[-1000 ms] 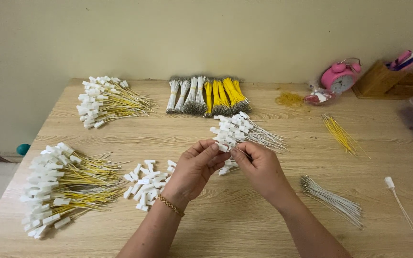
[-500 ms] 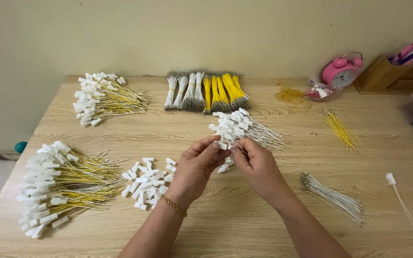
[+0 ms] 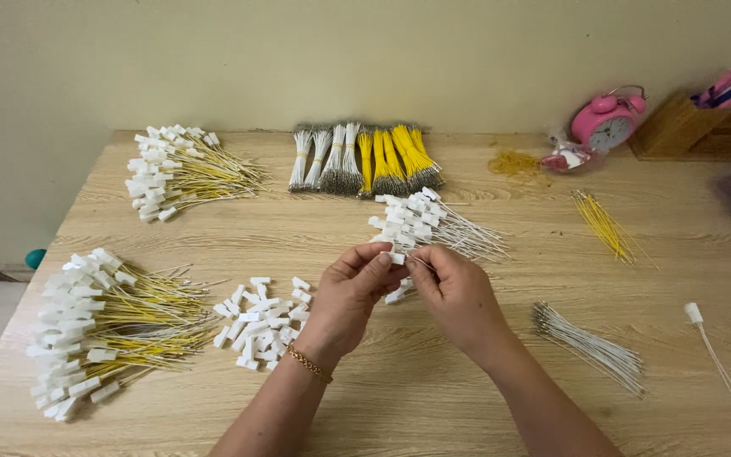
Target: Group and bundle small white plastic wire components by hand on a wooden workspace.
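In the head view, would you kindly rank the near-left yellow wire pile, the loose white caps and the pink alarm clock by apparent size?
1. Near-left yellow wire pile
2. Loose white caps
3. Pink alarm clock, though it stands farthest away, so it looks smaller.

No printed packages, signs or screens are to be seen on the table [image 3: 484, 398]. Small white rectangular tags are the nearest thing to labels: a loose heap of white tags [image 3: 262, 320] lies near the middle left, and tags are fitted on wire bundles at the near left [image 3: 78, 330], far left [image 3: 158, 169] and centre [image 3: 408, 218]. A crumpled pink and white wrapper [image 3: 564, 157] lies at the far right.
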